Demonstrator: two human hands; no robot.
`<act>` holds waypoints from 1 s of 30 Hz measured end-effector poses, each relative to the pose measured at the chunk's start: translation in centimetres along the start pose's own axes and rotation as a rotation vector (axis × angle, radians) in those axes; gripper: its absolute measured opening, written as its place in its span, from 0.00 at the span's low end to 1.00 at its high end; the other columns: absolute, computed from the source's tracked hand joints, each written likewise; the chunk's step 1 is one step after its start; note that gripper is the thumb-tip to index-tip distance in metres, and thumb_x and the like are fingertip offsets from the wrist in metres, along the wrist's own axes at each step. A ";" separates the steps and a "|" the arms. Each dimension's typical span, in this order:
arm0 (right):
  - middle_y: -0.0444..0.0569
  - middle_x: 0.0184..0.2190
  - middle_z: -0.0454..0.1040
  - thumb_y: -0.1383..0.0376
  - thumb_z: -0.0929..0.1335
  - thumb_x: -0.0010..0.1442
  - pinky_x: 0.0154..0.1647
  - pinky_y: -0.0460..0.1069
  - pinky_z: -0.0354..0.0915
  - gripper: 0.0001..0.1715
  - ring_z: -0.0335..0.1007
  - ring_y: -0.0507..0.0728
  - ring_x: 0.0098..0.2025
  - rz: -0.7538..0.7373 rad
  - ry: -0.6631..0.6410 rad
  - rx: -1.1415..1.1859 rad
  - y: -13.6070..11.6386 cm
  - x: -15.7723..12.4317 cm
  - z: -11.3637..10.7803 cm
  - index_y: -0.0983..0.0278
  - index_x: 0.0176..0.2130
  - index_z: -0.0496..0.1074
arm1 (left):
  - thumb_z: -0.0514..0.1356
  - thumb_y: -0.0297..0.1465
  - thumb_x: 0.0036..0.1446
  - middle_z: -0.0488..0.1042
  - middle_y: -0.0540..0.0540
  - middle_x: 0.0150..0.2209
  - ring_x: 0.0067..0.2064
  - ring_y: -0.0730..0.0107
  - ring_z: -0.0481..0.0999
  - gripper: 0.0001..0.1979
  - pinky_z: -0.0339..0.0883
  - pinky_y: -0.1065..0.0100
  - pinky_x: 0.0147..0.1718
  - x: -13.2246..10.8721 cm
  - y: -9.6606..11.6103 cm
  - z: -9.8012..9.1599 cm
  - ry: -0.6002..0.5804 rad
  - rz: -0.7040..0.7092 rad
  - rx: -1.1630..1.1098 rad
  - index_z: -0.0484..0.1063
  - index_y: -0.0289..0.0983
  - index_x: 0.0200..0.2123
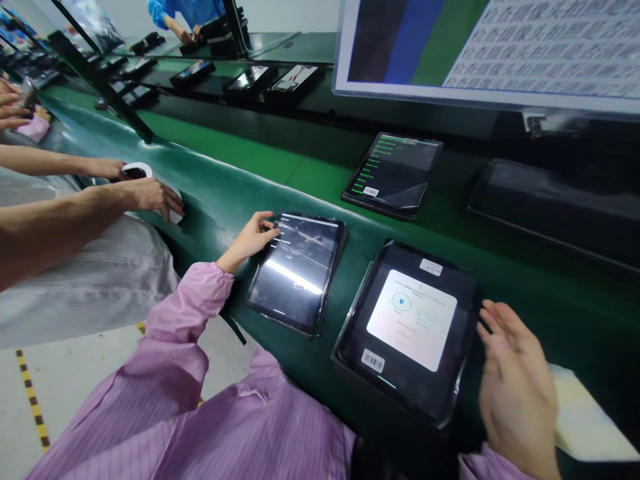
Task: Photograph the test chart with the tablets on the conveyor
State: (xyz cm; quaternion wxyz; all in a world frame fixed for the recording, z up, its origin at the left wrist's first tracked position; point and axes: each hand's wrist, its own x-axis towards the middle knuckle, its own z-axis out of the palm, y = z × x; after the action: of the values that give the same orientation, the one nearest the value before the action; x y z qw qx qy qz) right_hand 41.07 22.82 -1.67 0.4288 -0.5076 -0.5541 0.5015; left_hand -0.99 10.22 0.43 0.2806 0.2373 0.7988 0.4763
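Observation:
My left hand (251,235) is at the upper left edge of a black tablet (299,270), thumb on its lit screen and fingers loosely stretched along the side. This tablet lies face up on the green mat and shows a dark menu with white text. To its right lies a second tablet (420,395), its screen showing a white pop-up box with a blue location mark. Barcode stickers are on its film, above and below the box. Beside that tablet's right edge, my right hand (515,380) is open and holds nothing.
Another tablet (395,173) with green text lies further back, below a large monitor (490,50). A dark flat tray (555,207) sits at the right. A pale yellow block (593,420) lies behind my right hand. At left, a co-worker's hands (155,195) handle a white object; several devices line the conveyor.

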 end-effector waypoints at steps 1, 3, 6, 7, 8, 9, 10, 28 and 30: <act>0.56 0.67 0.68 0.56 0.71 0.63 0.75 0.63 0.54 0.31 0.62 0.64 0.71 0.009 0.004 0.002 -0.1 -0.1 0.1 0.60 0.63 0.71 | 0.67 0.26 0.55 0.74 0.48 0.39 0.29 0.77 0.70 0.27 0.61 0.76 0.23 0.1 0.0 0.0 0.000 0.003 0.000 0.67 0.36 0.57; 0.55 0.67 0.69 0.56 0.71 0.63 0.75 0.63 0.54 0.29 0.63 0.65 0.70 0.028 0.018 0.011 -0.5 -0.2 0.1 0.60 0.62 0.72 | 0.66 0.27 0.56 0.75 0.48 0.40 0.30 0.76 0.71 0.27 0.62 0.75 0.22 0.0 0.0 -0.3 -0.011 0.006 -0.003 0.66 0.36 0.58; 0.55 0.66 0.69 0.55 0.71 0.63 0.75 0.64 0.54 0.31 0.63 0.65 0.69 0.051 0.008 -0.036 -1.0 -0.4 -0.2 0.58 0.63 0.71 | 0.63 0.29 0.59 0.77 0.45 0.42 0.32 0.73 0.75 0.24 0.65 0.74 0.24 -0.5 0.0 -1.1 -0.023 0.010 -0.011 0.65 0.37 0.58; 0.55 0.67 0.68 0.54 0.72 0.62 0.74 0.65 0.55 0.34 0.63 0.66 0.69 0.058 -0.004 -0.078 -1.2 -0.5 -0.3 0.59 0.65 0.70 | 0.62 0.28 0.59 0.77 0.44 0.43 0.33 0.73 0.76 0.24 0.67 0.74 0.25 -0.8 0.0 -1.4 -0.019 0.017 -0.012 0.65 0.37 0.58; 0.56 0.67 0.68 0.53 0.72 0.60 0.74 0.67 0.56 0.39 0.63 0.68 0.69 0.065 -0.021 -0.128 -1.4 -0.7 -0.4 0.59 0.67 0.67 | 0.62 0.28 0.59 0.77 0.44 0.44 0.35 0.72 0.77 0.24 0.68 0.73 0.27 -1.0 0.0 -1.7 -0.012 0.026 -0.011 0.65 0.38 0.58; 0.58 0.67 0.67 0.51 0.73 0.58 0.72 0.68 0.57 0.44 0.63 0.69 0.69 0.069 -0.039 -0.181 -1.5 -0.8 -0.5 0.60 0.69 0.65 | 0.62 0.28 0.58 0.77 0.44 0.45 0.36 0.72 0.77 0.24 0.68 0.73 0.28 -1.2 0.0 -2.0 -0.002 0.038 -0.008 0.65 0.39 0.58; 0.60 0.67 0.66 0.50 0.74 0.56 0.71 0.70 0.59 0.49 0.63 0.71 0.68 0.073 -0.056 -0.231 -1.7 -1.0 -0.6 0.61 0.70 0.63 | 0.63 0.28 0.57 0.77 0.44 0.46 0.38 0.71 0.77 0.25 0.69 0.72 0.30 -1.4 0.0 -2.1 0.007 0.051 -0.003 0.65 0.39 0.58; 0.62 0.67 0.64 0.45 0.75 0.54 0.64 0.71 0.65 0.53 0.65 0.71 0.64 0.034 -0.132 -0.374 -2.1 -3.1 -1.2 0.63 0.69 0.61 | 0.65 0.37 0.61 0.75 0.43 0.54 0.43 0.65 0.78 0.23 0.75 0.63 0.41 -10.6 1.4 2.0 -0.186 0.130 -0.090 0.70 0.45 0.59; 0.63 0.66 0.64 0.46 0.75 0.53 0.61 0.70 0.67 0.54 0.66 0.70 0.62 0.005 -0.121 -0.435 -1.9 -2.9 -0.6 0.63 0.69 0.60 | 0.63 0.39 0.64 0.74 0.42 0.59 0.43 0.64 0.78 0.25 0.75 0.62 0.41 -14.2 1.9 4.0 -0.440 0.084 -0.068 0.68 0.48 0.63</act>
State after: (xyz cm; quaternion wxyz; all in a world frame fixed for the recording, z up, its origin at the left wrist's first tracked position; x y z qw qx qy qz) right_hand 41.78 20.10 0.39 0.2741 -0.5585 -0.6726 0.4007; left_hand 12.26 4.42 3.74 0.4356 0.3589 0.6915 0.4509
